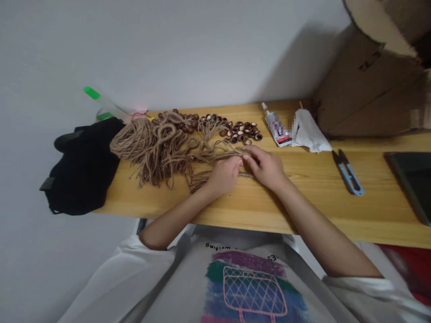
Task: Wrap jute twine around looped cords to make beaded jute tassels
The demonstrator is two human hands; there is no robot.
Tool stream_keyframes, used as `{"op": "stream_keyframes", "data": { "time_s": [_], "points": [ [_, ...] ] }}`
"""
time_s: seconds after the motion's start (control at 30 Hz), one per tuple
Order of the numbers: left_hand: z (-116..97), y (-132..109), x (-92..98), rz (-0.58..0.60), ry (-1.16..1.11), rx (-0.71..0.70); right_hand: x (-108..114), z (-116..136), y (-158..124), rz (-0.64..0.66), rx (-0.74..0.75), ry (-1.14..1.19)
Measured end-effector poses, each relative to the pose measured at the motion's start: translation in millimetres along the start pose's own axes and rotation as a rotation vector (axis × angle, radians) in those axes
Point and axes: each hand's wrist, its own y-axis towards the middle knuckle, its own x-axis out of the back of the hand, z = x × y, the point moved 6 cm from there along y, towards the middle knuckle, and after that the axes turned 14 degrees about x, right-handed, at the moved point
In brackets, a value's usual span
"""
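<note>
Brown twine cords [215,154] run from the left toward my two hands, which meet over the wooden table. My left hand [225,174] has its fingers curled and pinched on the cords. Close against it, my right hand [266,166] pinches the same twine between thumb and fingers. The exact knot or strand between the fingertips is too small to make out. Under and beside my hands lies a braided length of twine [247,175]. A large bundle of twine [151,148] spreads out to the left.
Halved nut shells [244,132] and round brown nuts [191,123] lie behind my hands. A glue tube [276,130], a white cloth or bag [310,130] and blue-handled thread snips [350,175] are to the right. A cardboard box [367,94] stands behind; a black bag [84,170] lies left.
</note>
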Motion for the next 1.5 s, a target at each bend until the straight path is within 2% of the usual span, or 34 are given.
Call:
{"op": "stream_keyframes", "data": {
  "time_s": [0.27, 0.5, 0.63, 0.83, 1.07, 1.3, 1.5],
  "points": [
    [0, -1, 2.0, 0.005, -0.110, 0.051, -1, 3, -2, -0.006, 0.063, -0.010],
    [0, -2, 3.4, 0.044, -0.218, 0.065, 0, 3, -2, 0.067, 0.056, -0.032],
    [0, -1, 6.2, -0.013, -0.156, -0.012, -2, 7, -3, 0.111, 0.040, -0.067],
    [-1, 0, 4.5, -0.063, 0.015, -0.063, -2, 11, -5, 0.052, -0.054, -0.099],
    [0, 3, -0.6, -0.071, 0.095, -0.047, -4, 10, -4, 0.029, -0.091, -0.154],
    [-2, 2, 4.2, -0.093, 0.093, -0.024, -2, 7, -3, 0.066, -0.148, -0.125],
    [-4, 3, 3.5, -0.035, 0.075, -0.011, -1, 10, -3, 0.061, -0.046, -0.050]
  ]
}}
